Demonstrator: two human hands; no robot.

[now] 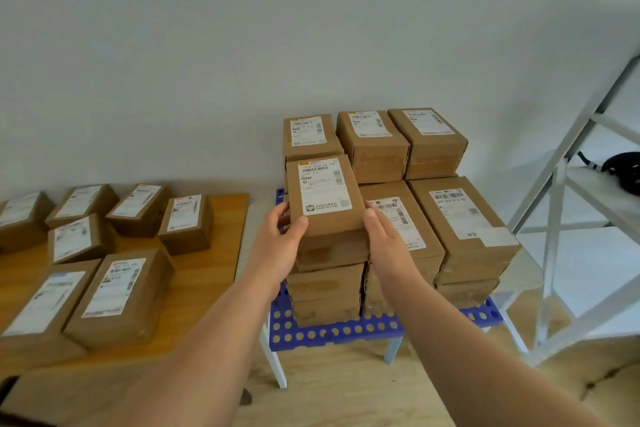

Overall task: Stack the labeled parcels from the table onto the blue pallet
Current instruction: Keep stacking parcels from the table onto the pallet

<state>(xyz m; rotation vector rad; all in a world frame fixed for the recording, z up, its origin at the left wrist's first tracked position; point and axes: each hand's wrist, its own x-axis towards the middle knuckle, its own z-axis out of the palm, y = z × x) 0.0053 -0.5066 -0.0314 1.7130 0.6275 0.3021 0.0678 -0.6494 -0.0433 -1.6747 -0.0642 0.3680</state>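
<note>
Two bare forearms are seen reaching in from the bottom edge, so that's the closest stuff. A brown cardboard parcel with a white shipping label [325, 196] is gripped between them: the left hand [282, 241] is curled round its near left corner, thumb on top, and the right hand [386, 236] is pressed against its right side with the thumb hooked over the near top edge. Label side is faced up.

That parcel is held right at the top of the front left column of stacked brown parcels [327, 282]; whether it's fully set down or just touching can't really be told from here. The whole stack is carried by a blue perforated plastic pallet [343, 329], which is propped on a low stand with pale legs [393, 348] over a light wood floor [346, 388]. Two shorter front columns are seen just beside the held parcel on the right, and a taller back row of three labeled parcels [372, 144] is lined up against the white wall [242, 45].

Off to the left, an orange-brown wooden table [214, 274] is loaded with more labeled brown parcels [121, 295], laid flat and turned at mixed angles, some touching, some apart.

On the right, a white metal shelf frame [568, 191] is seen, with something black [623, 170] on one shelf, too blurry to be identified.
</note>
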